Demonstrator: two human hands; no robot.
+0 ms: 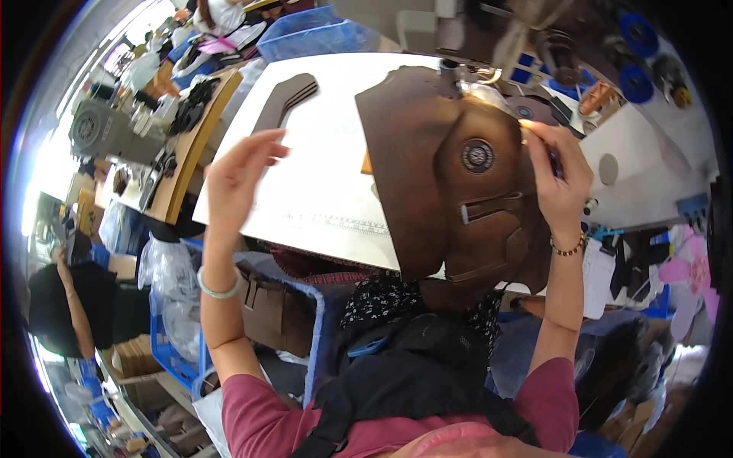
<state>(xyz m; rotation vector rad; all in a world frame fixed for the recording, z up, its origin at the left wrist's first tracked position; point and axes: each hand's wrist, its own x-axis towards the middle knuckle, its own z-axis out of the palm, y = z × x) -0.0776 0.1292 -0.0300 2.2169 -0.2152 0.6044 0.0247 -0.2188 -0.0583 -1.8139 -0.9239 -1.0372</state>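
A large brown leather panel (412,168) hangs over the white tabletop's front edge, below the sewing machine. On it are a round embossed badge (479,156), a slotted opening and stitched pocket shapes. My right hand (563,169) is closed at the panel's upper right edge, its thumb and fingertips pinching there. To the left, my left hand (243,172) is raised over the white tabletop (324,153), apart from the panel. Its fingers are loosely bent and spread, slightly blurred, with nothing seen in them. Beyond it lies a grey-brown strip-like stack of pieces (286,99).
The sewing machine (489,30) overhangs the table's far side. A blue bin (317,34) stands behind the table, and a lined blue crate (317,328) is below its front edge. Another machine (103,130) sits on a wooden bench at left. A pink fan (687,275) stands right.
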